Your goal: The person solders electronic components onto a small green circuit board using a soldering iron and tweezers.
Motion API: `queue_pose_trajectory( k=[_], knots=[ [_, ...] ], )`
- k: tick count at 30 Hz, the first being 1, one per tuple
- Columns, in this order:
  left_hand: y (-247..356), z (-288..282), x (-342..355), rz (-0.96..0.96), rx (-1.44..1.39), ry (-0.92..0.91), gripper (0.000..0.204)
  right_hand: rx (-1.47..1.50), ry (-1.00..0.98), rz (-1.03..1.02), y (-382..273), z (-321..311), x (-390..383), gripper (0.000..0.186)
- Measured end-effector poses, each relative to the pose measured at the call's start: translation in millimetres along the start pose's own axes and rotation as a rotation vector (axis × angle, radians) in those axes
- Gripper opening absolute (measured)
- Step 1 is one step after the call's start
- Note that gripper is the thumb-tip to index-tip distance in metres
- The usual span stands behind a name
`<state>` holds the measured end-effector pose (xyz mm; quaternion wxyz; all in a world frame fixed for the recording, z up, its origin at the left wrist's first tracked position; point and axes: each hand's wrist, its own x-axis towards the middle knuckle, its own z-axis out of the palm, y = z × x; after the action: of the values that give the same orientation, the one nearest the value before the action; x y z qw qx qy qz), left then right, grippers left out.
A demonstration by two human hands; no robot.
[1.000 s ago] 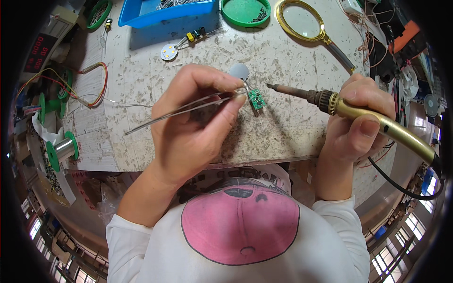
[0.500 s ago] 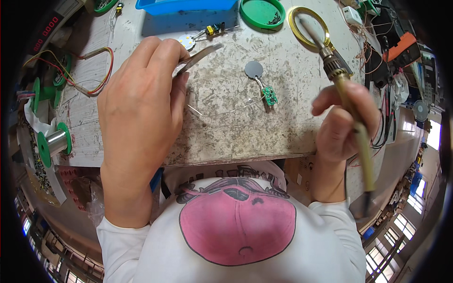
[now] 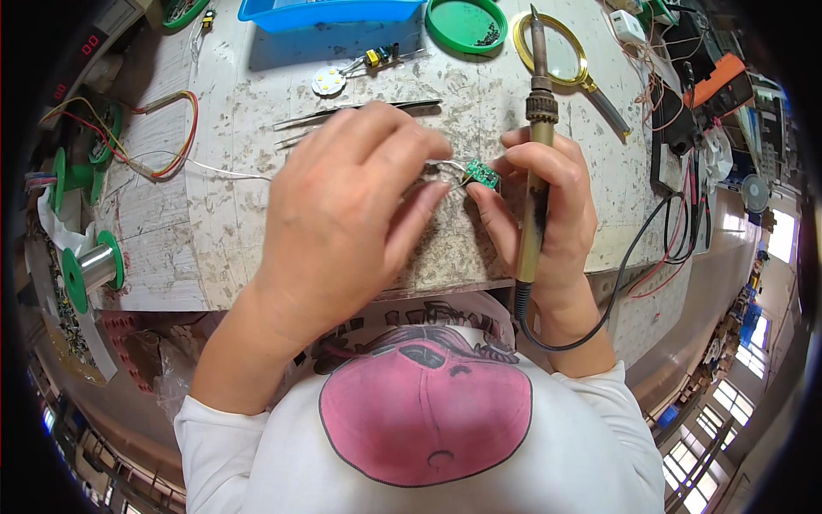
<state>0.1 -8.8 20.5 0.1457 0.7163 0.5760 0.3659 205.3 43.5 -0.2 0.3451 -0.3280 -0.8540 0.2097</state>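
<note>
My left hand (image 3: 347,210) is curled at the middle of the bench, its fingertips by pale wires (image 3: 449,164) that run to a small green circuit board (image 3: 482,174); what it grips is hidden. My right hand (image 3: 552,210) holds a brass soldering iron (image 3: 535,231) upright, tip away from me, between its fingers. Its thumb and a fingertip are at the edge of the board. Metal tweezers (image 3: 411,104) lie behind my left hand, partly covered by it. The round grey disc is out of sight.
Behind are a blue tray (image 3: 330,21), green dish (image 3: 462,38), magnifying glass (image 3: 610,107) and LED disc (image 3: 329,81) with driver board. A solder spool (image 3: 98,265) and coloured wires (image 3: 193,141) lie left; black cables and an orange-black object (image 3: 715,81) are right.
My left hand has set down the tweezers and moved right to the wired board. My right hand has swung the iron upright and come leftward to the board, which now sits between both hands.
</note>
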Motion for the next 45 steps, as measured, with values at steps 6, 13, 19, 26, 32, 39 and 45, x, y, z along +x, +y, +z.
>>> queue_pose_trajectory(
  k=[6, 13, 19, 26, 32, 39, 45],
  knots=[
    [2, 17, 2, -0.020, -0.075, 0.011, 0.014, 0.162, 0.146, 0.024, 6, 6, -3, 0.047],
    [-1, 19, 1, -0.032, -0.113, 0.023, 0.008, 0.224, 0.157, 0.019, 7, 6, -4, 0.045],
    [-4, 15, 1, -0.022, -0.154, 0.021, 0.013, 0.269, 0.162, 0.030, 8, 7, -4, 0.045],
    [-9, 11, -2, -0.005, -0.127, -0.014, 0.019, 0.267, 0.149, 0.056, 6, 6, -4, 0.044],
    [-11, 5, -3, -0.002, -0.088, -0.100, 0.019, 0.262, 0.123, 0.083, 5, 5, -4, 0.043],
    [-8, 1, -7, 0.005, -0.015, -0.070, 0.019, 0.265, 0.117, 0.079, 6, 6, -4, 0.044],
    [-10, -2, -12, -0.042, -0.083, -0.075, 0.017, 0.255, 0.099, 0.083, 7, 6, -5, 0.042]
  ],
)
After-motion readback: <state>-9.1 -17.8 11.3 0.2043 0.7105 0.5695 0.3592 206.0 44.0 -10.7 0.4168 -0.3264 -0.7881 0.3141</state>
